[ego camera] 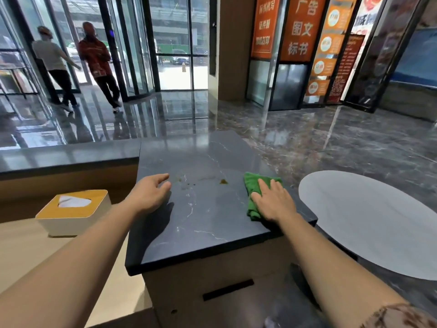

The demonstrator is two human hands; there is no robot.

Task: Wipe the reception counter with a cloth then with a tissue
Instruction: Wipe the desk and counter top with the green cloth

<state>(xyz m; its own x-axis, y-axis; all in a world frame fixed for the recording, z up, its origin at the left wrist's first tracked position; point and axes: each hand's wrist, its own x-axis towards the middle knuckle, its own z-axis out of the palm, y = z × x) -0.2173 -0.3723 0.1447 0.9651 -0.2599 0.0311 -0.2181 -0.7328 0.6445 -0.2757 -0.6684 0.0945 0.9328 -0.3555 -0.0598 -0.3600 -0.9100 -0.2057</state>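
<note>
The dark marble reception counter [201, 216] fills the middle of the view. Brownish stains [222, 181] and small drops mark its far half. A green cloth [254, 195] lies crumpled on the counter's right side, and my right hand [274, 201] presses flat on it with the fingers spread. My left hand [151, 194] rests on the counter's left edge, fingers apart and holding nothing. A tissue box [73, 213] with a yellow lid and a white tissue sticking out stands on the lower wooden desk to the left.
A round white table [369, 218] stands to the right, below the counter. A long dark ledge [66, 157] runs off to the left. Two people walk toward the glass doors at the far left. Orange signs line the back right wall.
</note>
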